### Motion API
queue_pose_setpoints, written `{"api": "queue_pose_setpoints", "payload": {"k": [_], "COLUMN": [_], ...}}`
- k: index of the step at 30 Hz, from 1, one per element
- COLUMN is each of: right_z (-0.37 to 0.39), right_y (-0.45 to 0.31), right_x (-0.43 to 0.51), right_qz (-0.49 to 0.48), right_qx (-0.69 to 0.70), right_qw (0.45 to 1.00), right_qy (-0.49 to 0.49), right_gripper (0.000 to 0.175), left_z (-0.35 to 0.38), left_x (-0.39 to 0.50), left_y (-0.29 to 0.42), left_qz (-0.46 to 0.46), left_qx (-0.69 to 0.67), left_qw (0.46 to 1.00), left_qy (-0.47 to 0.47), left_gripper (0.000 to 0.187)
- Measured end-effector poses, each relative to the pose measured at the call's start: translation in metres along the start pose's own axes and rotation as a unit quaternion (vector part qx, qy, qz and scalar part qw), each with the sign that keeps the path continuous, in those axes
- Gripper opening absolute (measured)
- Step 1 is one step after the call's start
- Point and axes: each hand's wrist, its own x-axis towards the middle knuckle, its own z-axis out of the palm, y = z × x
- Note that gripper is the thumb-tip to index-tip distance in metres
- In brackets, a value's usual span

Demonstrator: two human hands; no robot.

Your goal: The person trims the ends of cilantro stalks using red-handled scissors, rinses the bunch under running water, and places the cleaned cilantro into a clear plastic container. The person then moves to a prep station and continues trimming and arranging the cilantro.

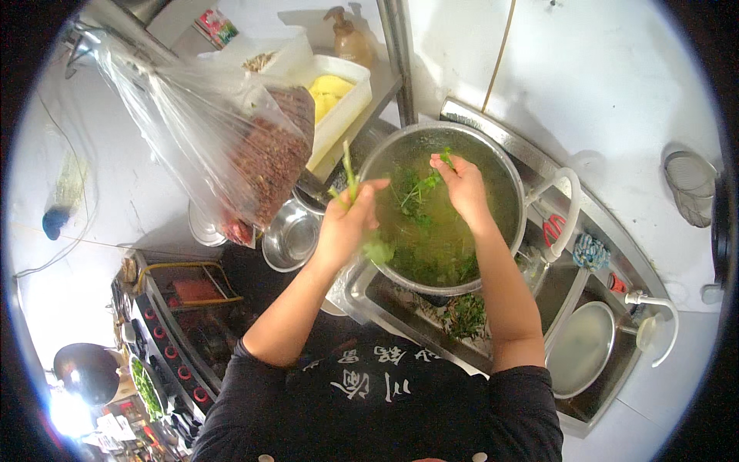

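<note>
A big round metal basin [384,144] rests over the sink, holding cloudy greenish water with leafy herbs [417,193] floating in it. At the basin's left rim, my left hand [349,222] grips several pale green herb stalks [349,173]; blurred leaves hang below the fist. Above the water, my right hand [465,187] pinches a small green herb sprig [430,182] between thumb and fingers. More dark green leaves and stems [465,316] lie in the sink compartment below the basin.
A clear plastic bag [271,150] of reddish-brown contents hangs at upper left, close to my left hand. A faucet [568,202] curves beside the basin's right rim. Metal bowls [291,234] stand left; another basin [583,352] sits in the right sink compartment. A shelf holds white plastic containers [346,124].
</note>
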Motion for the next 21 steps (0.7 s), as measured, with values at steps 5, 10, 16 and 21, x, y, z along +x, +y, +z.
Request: {"api": "queue_pose_setpoints", "payload": {"k": [5, 10, 16, 21], "right_z": [-0.022, -0.018, -0.033, -0.051], "right_y": [-0.037, -0.054, -0.035, 0.000], "right_x": [-0.055, -0.084, -0.072, -0.048], "right_qz": [-0.095, -0.070, -0.019, 0.050], "right_qx": [0.119, 0.352, 0.465, -0.136], "right_qw": [0.986, 0.933, 0.885, 0.989], "right_qy": [-0.068, -0.038, 0.002, -0.007], "right_gripper": [0.030, 0.034, 0.022, 0.035], "left_z": [0.037, 0.069, 0.067, 0.046], "left_x": [0.028, 0.027, 0.022, 0.021], "left_y": [-0.008, -0.010, -0.011, 0.011], "left_qz": [0.174, 0.074, -0.007, -0.057], "left_qx": [0.167, 0.095, 0.089, -0.009], "left_qw": [0.970, 0.991, 0.988, 0.986], "left_qy": [-0.028, -0.054, -0.123, -0.159], "left_gripper": [0.027, 0.020, 0.019, 0.023]}}
